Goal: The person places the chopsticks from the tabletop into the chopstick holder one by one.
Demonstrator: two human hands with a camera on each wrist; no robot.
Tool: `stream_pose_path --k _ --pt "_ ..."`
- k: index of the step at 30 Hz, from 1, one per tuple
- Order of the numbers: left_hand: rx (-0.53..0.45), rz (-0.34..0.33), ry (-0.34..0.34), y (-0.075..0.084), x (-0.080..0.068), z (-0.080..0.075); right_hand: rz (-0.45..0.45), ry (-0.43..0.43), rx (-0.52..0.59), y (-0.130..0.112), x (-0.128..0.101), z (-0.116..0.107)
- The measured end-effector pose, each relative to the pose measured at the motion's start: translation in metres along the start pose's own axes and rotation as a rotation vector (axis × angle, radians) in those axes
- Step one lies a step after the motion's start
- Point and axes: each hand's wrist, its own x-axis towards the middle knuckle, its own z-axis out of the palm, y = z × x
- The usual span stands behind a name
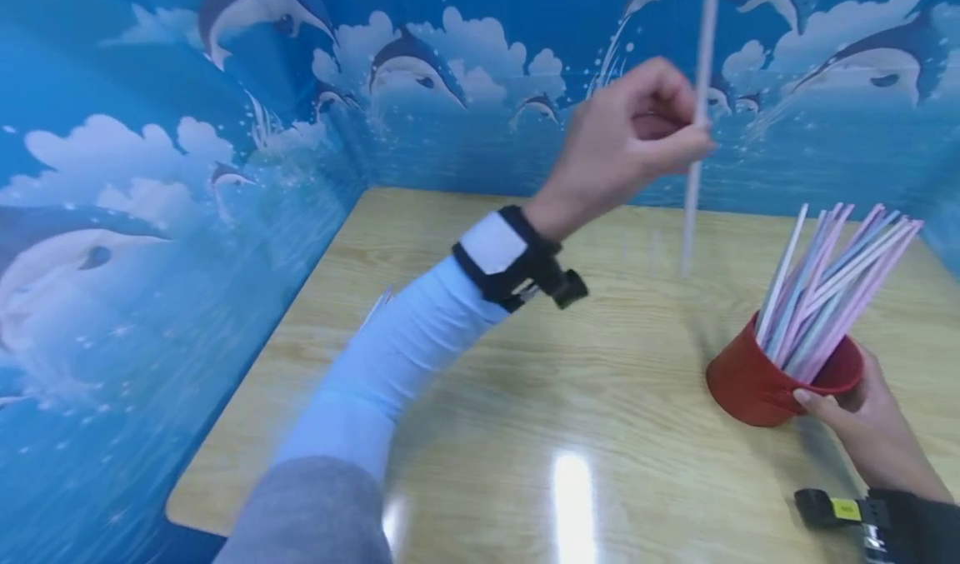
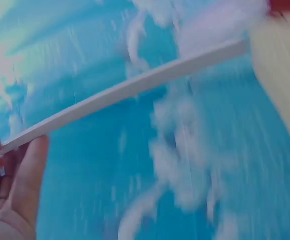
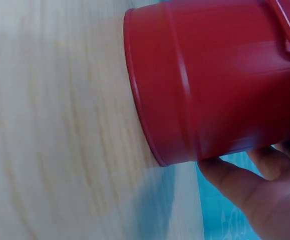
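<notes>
Above the pale wooden surface [image 1: 525, 397], the left hand [image 1: 633, 127] is raised, its fingers curled round one long white plastic straw [image 1: 696, 131] that hangs nearly upright, its lower end clear of the wood and well short of the red metal cup [image 1: 750, 385]. On the left wrist view that same straw [image 2: 134, 87] runs slantwise from the fingertips [image 2: 27, 165], blurred. Down at the near right, the right hand [image 1: 862, 418] grips the cup's rim and wall, steadying it on the surface; the right wrist view shows its fingers [image 3: 230, 180] round the cup's base [image 3: 210, 85]. A bundle of pink, blue and white straws [image 1: 832, 289] already stands in the cup, fanned to the right. Judging by this, most straws are in and the one in hand is not; no loose straws show on the wood, though some may lie out of view
</notes>
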Motion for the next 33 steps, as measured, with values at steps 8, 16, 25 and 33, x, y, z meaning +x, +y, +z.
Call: stream_pose_path --k 8,16,25,33 --pt "0.174 -0.146 -0.291 -0.027 0.020 0.110 0.028 -0.022 -0.048 -0.004 0.001 -0.001" --pt "0.466 -0.341 -0.402 -0.085 0.004 0.175 -0.046 -0.040 0.082 -0.008 0.000 0.000" --pt "0.679 -0.354 -0.417 -0.089 0.008 0.169 0.050 -0.003 -0.101 -0.004 -0.001 -0.002" --pt "0.866 -0.324 -0.391 -0.104 -0.023 0.063 0.041 0.006 -0.137 0.000 0.003 0.000"
